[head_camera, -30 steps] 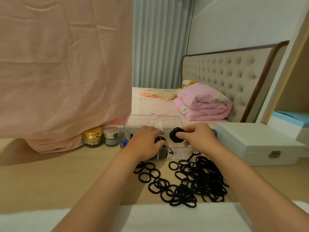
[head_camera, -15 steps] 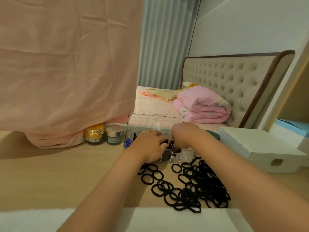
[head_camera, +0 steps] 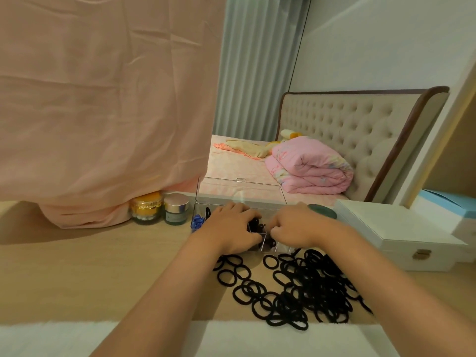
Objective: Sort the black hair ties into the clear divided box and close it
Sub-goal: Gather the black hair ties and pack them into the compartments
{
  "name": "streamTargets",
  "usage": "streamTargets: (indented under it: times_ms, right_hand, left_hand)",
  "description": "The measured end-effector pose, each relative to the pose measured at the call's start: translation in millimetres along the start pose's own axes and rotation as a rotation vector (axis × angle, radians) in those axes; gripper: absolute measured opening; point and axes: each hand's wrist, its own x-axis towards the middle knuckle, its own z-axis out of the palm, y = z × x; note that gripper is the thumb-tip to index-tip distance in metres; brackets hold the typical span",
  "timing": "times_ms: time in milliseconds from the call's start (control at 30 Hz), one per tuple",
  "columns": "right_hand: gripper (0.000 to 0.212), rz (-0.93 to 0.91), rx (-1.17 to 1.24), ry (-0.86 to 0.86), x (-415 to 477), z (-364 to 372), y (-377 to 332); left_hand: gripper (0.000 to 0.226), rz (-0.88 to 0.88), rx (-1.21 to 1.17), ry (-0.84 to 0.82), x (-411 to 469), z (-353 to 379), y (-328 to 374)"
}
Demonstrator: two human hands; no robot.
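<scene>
The clear divided box (head_camera: 280,249) stands on the desk with its lid (head_camera: 239,191) tilted up behind it. Both hands are over it. My left hand (head_camera: 229,229) covers its left-middle compartments with the fingers curled down; its fingertips are hidden. My right hand (head_camera: 300,228) has its fingers curled on a bundle of black hair ties (head_camera: 260,228) down inside a middle compartment. A big loose pile of black hair ties (head_camera: 309,287) lies on the desk in front of the box, between my forearms.
Blue clips (head_camera: 197,220) sit in the box's left end. A gold jar (head_camera: 146,207) and a silver-lidded jar (head_camera: 176,208) stand left of it, and a pink cloth (head_camera: 103,99) hangs behind. Right of the box are a white case (head_camera: 396,233) and a green lid (head_camera: 322,211).
My right hand, which held a bundle of ties above the box, has come down into a middle compartment with it. My left hand has stayed on the box. The camera has tilted slightly.
</scene>
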Motion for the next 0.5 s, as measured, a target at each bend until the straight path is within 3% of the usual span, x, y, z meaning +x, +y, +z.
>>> streamTargets:
  times_ms: [100,167,333,500]
  right_hand:
    - [0.037,-0.004,0.004,0.013,0,10,-2]
    - [0.035,-0.01,0.137,0.074,-5,8,1]
    - [0.032,0.02,0.46,0.383,-35,-1,9]
    - [0.026,-0.018,0.456,0.237,-55,11,26]
  left_hand:
    - [0.061,0.008,0.007,0.004,-1,0,1]
    - [0.061,0.01,0.007,0.003,-2,0,1]
    - [0.059,0.025,0.003,0.034,-1,-3,5]
    - [0.031,0.155,-0.018,0.177,0,-10,28]
